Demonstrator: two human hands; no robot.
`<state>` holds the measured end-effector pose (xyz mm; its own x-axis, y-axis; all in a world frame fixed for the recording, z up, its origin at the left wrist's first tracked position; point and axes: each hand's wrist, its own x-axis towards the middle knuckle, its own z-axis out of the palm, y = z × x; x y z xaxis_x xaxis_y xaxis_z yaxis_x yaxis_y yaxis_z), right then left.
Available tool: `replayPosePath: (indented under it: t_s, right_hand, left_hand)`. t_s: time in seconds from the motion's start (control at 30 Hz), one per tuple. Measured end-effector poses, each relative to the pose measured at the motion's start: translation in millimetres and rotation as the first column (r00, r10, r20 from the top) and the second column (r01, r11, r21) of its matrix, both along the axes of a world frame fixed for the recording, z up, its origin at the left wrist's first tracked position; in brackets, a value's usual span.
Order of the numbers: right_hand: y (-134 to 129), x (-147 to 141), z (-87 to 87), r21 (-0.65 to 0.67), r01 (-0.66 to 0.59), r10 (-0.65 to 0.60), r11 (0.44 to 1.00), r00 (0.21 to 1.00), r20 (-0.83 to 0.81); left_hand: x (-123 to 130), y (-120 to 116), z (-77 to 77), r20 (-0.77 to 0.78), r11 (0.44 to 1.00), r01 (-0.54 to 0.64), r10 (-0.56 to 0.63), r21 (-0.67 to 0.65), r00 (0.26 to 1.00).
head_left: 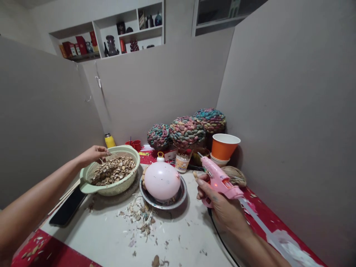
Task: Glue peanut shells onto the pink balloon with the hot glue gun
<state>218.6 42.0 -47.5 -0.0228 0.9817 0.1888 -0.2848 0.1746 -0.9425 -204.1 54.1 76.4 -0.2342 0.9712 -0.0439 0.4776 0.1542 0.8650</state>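
My left hand (96,154) is over the far left side of a pale green colander (122,189) full of nut shells (119,170). Its fingers are bent together, and whatever is between them is too small to make out. My right hand (219,207) grips a pink hot glue gun (219,178), nozzle pointing up and left, with a small orange light on its side. A small tan piece (195,173) shows by that hand's fingertips. Between my hands, a pink balloon (162,181) rests in a metal bowl (178,202), with shells along its left side.
Loose shell bits (144,218) litter the white board. A phone (68,207) lies at left. Behind stand colourful shell-covered balls (187,131), a paper cup (182,163), an orange pot (226,146) and a yellow bottle (109,140). Twine (235,176) and a black cord (219,231) are at right.
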Motion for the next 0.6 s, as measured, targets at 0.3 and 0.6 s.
replayPosePath:
  t_s: [0.3, 0.6]
  right_hand:
    - [-3, -3, 2.6, -0.014, 0.007, -0.007, 1.0, 1.0, 0.005]
    - [0, 0, -3.3, 0.004, -0.009, 0.009, 1.0, 1.0, -0.015]
  left_hand:
    - [-5, 7, -10.3, 0.324, 0.997, -0.073, 0.072, -0.01, 0.943]
    - [4, 2, 0.6, 0.435, 0.996, -0.054, 0.019, 0.07, 0.9]
